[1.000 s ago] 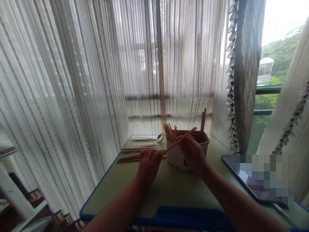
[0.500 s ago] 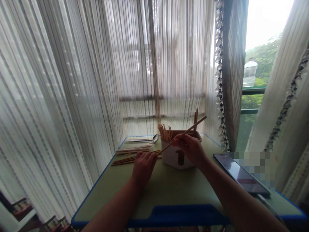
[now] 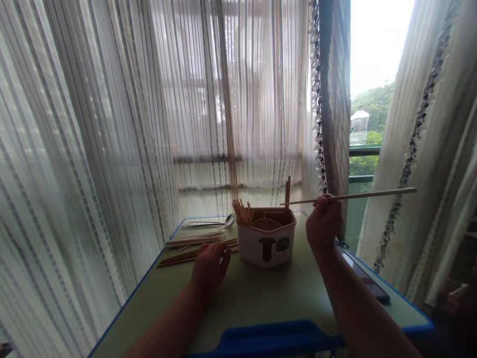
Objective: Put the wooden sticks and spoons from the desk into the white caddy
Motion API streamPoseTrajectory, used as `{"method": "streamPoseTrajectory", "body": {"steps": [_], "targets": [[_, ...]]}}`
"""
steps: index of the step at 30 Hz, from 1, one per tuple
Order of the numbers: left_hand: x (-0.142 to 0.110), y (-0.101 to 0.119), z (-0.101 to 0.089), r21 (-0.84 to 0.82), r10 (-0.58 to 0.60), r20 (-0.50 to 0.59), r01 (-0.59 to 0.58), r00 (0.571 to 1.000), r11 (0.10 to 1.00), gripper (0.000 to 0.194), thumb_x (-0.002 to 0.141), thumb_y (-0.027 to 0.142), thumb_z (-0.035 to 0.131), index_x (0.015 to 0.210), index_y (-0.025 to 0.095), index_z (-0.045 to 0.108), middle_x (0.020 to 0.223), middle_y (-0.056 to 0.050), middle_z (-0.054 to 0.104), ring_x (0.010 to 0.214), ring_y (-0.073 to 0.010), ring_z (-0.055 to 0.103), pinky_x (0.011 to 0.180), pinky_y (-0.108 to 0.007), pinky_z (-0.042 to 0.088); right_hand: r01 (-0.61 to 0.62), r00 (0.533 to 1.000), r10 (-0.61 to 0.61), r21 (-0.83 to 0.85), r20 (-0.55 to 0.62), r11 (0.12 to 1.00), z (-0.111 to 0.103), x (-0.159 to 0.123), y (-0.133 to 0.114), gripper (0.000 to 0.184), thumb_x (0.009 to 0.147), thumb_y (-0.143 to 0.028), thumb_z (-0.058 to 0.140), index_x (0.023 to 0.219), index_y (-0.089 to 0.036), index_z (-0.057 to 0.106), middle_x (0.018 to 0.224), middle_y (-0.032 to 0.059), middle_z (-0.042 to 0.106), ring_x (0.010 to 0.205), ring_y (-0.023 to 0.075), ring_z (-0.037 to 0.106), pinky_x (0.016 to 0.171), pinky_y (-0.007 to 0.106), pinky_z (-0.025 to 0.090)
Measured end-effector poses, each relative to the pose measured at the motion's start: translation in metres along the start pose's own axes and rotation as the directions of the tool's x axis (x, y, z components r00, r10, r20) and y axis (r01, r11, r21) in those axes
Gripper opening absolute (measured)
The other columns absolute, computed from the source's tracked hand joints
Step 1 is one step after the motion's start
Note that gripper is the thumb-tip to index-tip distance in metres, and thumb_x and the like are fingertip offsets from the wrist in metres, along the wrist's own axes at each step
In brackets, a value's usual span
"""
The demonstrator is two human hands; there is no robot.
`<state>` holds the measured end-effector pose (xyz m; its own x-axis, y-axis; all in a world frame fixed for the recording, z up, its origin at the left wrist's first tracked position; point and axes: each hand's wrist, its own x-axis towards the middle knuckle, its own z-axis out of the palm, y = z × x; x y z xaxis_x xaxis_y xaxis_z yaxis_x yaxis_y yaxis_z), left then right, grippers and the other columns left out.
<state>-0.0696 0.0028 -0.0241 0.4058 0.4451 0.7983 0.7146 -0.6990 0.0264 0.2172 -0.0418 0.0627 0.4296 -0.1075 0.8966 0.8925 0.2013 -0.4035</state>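
Broadly, pale striped curtains (image 3: 93, 124) hang across the far side, and before them stands a pale green bench (image 3: 257, 298) with a blue edge. Two bare forearms reach over it from the near side. The left forearm (image 3: 171, 318) lies low and slants toward the far right; the right forearm (image 3: 346, 293) rises more steeply and leans toward the far left, crossing in front of part of a dark phone (image 3: 367, 279) at the right.

Between the hands, toward the far side, sits a white container (image 3: 253, 248) with a brown rim and a T-like cutout in its near wall. The left hand (image 3: 209, 266) rests palm down just left of it, fingers together and a little bent, thumb set apart on the right; I cannot tell whether it pinches anything. The right hand (image 3: 325, 221) hangs above the bench, right of the container, curled tight around a long stick (image 3: 372, 194).

That stick is pale and slender, nearly level, thin at its left tip and thicker toward its blunt right end. The left tip comes over the container's right part; the other end juts well out to the right.

Brown sticks (image 3: 175, 260) lie on the bench by and partly under the left hand, with paler sticks (image 3: 194, 242) beyond them and a metal slotted spoon (image 3: 230, 220) farther still. Short light sticks (image 3: 243, 214) fan out of the container's left part; two reddish sticks (image 3: 287, 191) stand upright at its far right corner.
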Motion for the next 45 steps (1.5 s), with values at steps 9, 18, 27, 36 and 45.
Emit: {"method": "streamPoseTrajectory", "body": {"steps": [9, 18, 27, 36, 45], "targets": [[0.001, 0.001, -0.001, 0.004, -0.016, 0.012, 0.016, 1.000, 1.000, 0.015, 0.086, 0.026, 0.040, 0.077, 0.019, 0.050, 0.066, 0.000, 0.057, 0.063, -0.0137, 0.053, 0.068, -0.029, 0.036, 0.141, 0.977, -0.130, -0.049, 0.170, 0.989, 0.008, -0.004, 0.004, 0.025, 0.089, -0.029, 0.034, 0.088, -0.015, 0.055, 0.082, 0.0113, 0.058, 0.083, 0.0211, 0.053, 0.077, 0.036, 0.042], [0.000, 0.000, 0.002, -0.009, -0.044, 0.044, 0.045, 0.998, 0.999, 0.014, 0.086, 0.026, 0.041, 0.076, 0.019, 0.049, 0.065, 0.001, 0.057, 0.061, -0.0130, 0.054, 0.066, -0.028, 0.036, 0.168, 0.900, -0.054, -0.228, 0.434, 0.959, 0.033, 0.027, -0.026, 0.040, 0.091, -0.037, 0.026, 0.092, -0.014, 0.058, 0.078, 0.0107, 0.062, 0.075, 0.0197, 0.057, 0.065, 0.029, 0.039], [-0.001, -0.005, 0.005, 0.002, -0.043, 0.047, 0.043, 0.998, 0.999, 0.016, 0.085, 0.026, 0.042, 0.072, 0.020, 0.048, 0.059, 0.002, 0.055, 0.056, -0.0129, 0.051, 0.065, -0.028, 0.035, 0.347, 0.560, 0.162, -0.407, 0.813, 0.845, 0.043, 0.009, -0.035, 0.037, 0.085, -0.045, 0.039, 0.088, -0.019, 0.065, 0.083, 0.0101, 0.065, 0.079, 0.0211, 0.061, 0.063, 0.029, 0.040], [-0.001, -0.003, 0.004, 0.008, -0.062, 0.051, 0.062, 0.997, 0.998, 0.017, 0.085, 0.026, 0.041, 0.070, 0.020, 0.047, 0.058, 0.002, 0.055, 0.056, -0.0129, 0.051, 0.065, -0.027, 0.034, 0.269, 0.670, 0.154, -0.431, 0.726, 0.861, 0.037, -0.002, -0.042, 0.039, 0.082, -0.052, 0.042, 0.091, -0.021, 0.064, 0.078, 0.0095, 0.066, 0.076, 0.0236, 0.062, 0.062, 0.031, 0.042], [0.000, -0.008, 0.009, 0.015, -0.063, 0.033, 0.063, 0.997, 0.998, 0.018, 0.085, 0.026, 0.041, 0.070, 0.020, 0.049, 0.057, 0.002, 0.055, 0.055, -0.0135, 0.052, 0.063, -0.027, 0.034, 0.236, 0.654, 0.073, -0.295, 0.753, 0.926, 0.046, -0.002, -0.049, 0.037, 0.085, -0.047, 0.038, 0.099, -0.023, 0.063, 0.077, 0.0056, 0.067, 0.076, 0.0195, 0.061, 0.065, 0.029, 0.040]]}}
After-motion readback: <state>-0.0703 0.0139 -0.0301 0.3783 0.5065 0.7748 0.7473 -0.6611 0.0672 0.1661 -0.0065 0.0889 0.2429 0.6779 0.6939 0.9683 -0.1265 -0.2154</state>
